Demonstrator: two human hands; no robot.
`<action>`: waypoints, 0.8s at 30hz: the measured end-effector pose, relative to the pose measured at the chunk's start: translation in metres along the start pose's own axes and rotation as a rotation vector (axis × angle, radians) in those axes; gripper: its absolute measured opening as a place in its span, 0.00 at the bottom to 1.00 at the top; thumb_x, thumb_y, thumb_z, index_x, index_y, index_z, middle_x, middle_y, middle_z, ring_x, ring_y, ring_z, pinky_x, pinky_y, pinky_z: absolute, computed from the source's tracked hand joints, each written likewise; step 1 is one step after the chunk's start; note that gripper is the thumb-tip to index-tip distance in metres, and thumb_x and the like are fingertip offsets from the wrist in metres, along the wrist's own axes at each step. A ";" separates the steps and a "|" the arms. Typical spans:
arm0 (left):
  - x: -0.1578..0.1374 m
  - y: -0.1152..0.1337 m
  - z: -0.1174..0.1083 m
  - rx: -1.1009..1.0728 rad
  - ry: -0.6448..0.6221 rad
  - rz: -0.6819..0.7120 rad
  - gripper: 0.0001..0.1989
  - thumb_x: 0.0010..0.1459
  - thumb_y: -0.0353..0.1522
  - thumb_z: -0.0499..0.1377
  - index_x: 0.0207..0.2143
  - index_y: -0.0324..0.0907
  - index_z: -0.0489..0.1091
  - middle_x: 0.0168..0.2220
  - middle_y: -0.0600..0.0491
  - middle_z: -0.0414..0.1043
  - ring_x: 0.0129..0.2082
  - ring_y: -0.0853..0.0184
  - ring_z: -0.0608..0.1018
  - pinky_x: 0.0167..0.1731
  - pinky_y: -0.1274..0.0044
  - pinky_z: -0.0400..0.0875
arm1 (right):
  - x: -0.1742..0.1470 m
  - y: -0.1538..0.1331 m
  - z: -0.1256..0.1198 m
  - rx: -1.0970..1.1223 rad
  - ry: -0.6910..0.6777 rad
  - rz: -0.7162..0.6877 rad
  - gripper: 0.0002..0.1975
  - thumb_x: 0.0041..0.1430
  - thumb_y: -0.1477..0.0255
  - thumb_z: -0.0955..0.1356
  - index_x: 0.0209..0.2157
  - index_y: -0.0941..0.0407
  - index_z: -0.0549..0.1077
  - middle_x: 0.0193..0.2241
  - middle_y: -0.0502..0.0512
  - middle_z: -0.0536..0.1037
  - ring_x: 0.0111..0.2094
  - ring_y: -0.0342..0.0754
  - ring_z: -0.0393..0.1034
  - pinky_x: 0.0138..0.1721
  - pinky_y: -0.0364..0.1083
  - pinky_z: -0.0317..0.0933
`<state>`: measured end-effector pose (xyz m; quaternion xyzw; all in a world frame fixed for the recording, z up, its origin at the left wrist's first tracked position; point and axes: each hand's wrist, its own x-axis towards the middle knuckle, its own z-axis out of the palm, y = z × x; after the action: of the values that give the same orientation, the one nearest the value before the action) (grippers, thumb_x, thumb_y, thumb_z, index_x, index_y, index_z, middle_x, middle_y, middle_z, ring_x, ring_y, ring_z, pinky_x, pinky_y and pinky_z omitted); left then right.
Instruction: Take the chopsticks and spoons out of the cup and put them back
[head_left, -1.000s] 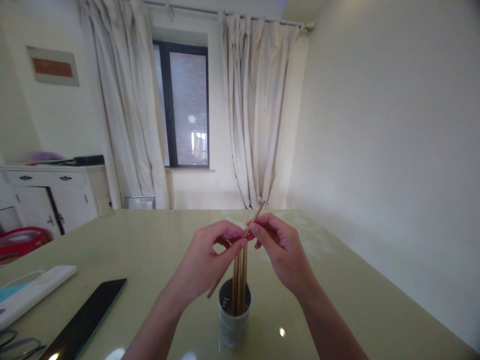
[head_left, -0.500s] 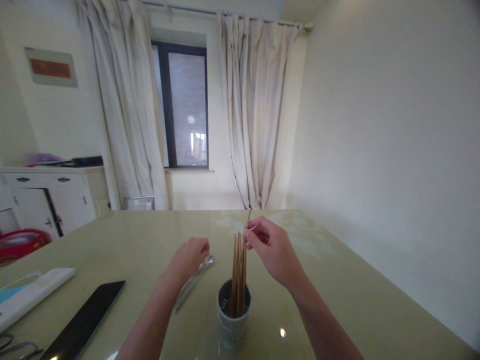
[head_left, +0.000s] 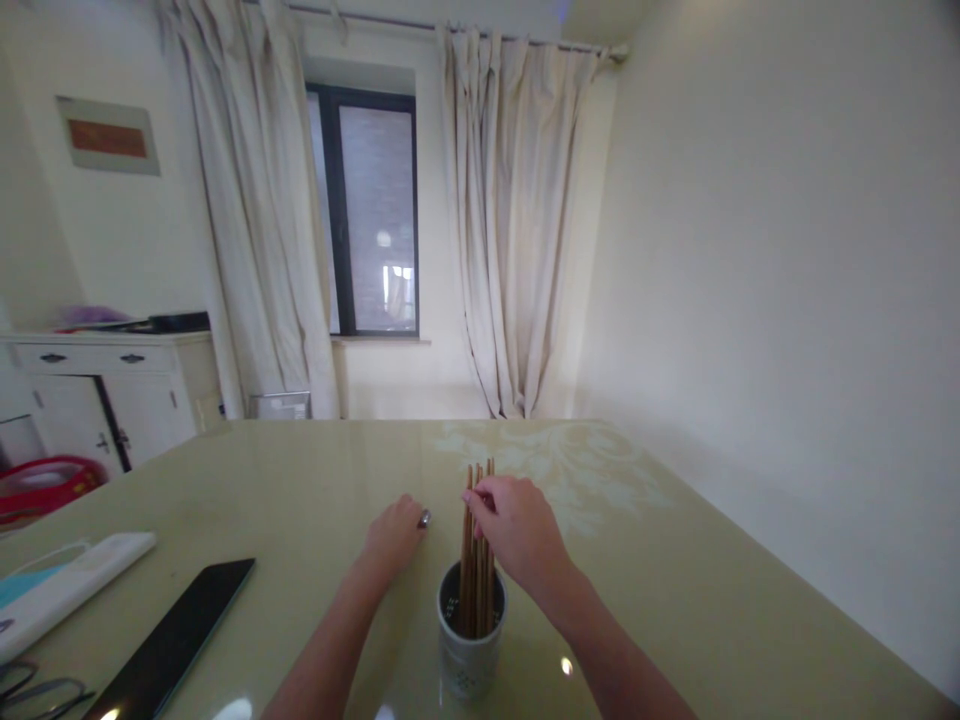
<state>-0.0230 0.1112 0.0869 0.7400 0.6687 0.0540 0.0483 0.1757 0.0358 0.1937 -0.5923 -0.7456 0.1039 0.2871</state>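
Note:
A pale patterned cup [head_left: 471, 665] stands upright on the table [head_left: 675, 620] with several wooden chopsticks [head_left: 477, 590] in it. My right hand [head_left: 517, 520] is at their upper part, thumb and fingers pinched on a chopstick; the far side of the fingers is hidden. To the left of the cup, my left hand [head_left: 396, 535] is low over the tabletop with its fingers curled down around metal cutlery that looks like a spoon [head_left: 425, 519]. Only its shiny rounded end shows; the hand and forearm cover the rest.
A black tablet-like slab [head_left: 180, 640] lies at the left, beside a long white power strip [head_left: 82, 590] and dark cables or glasses [head_left: 45, 695] at the corner. A wall [head_left: 787, 300] borders the table on the right. Curtains [head_left: 517, 230] hang behind.
My right hand has come down with its chopstick, which now stands among the others. My left hand has shifted slightly right and down, covering most of the cutlery that lay visible.

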 end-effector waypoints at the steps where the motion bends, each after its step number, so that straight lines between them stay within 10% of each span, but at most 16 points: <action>1: 0.000 0.001 0.003 0.008 -0.001 0.003 0.12 0.66 0.28 0.54 0.47 0.41 0.76 0.52 0.43 0.76 0.53 0.58 0.79 0.48 0.72 0.70 | 0.000 0.000 0.000 -0.013 -0.002 0.004 0.17 0.70 0.68 0.69 0.25 0.55 0.80 0.23 0.53 0.83 0.26 0.46 0.76 0.31 0.42 0.56; 15: 0.000 0.012 0.006 -0.030 0.112 0.033 0.11 0.64 0.25 0.54 0.38 0.41 0.76 0.47 0.43 0.77 0.50 0.59 0.80 0.46 0.72 0.71 | 0.002 0.002 -0.003 0.028 0.086 -0.055 0.15 0.67 0.67 0.72 0.25 0.54 0.79 0.20 0.50 0.80 0.25 0.46 0.73 0.30 0.43 0.54; 24: -0.017 0.014 -0.081 -0.625 0.504 -0.002 0.10 0.63 0.38 0.57 0.30 0.44 0.68 0.32 0.51 0.79 0.35 0.62 0.81 0.37 0.73 0.71 | 0.000 0.006 -0.022 0.406 0.242 -0.135 0.16 0.68 0.64 0.69 0.27 0.56 0.76 0.19 0.48 0.76 0.20 0.42 0.69 0.26 0.41 0.58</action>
<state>-0.0223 0.0923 0.1685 0.6527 0.6115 0.4346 0.1056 0.1932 0.0332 0.2086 -0.4796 -0.7074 0.1604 0.4937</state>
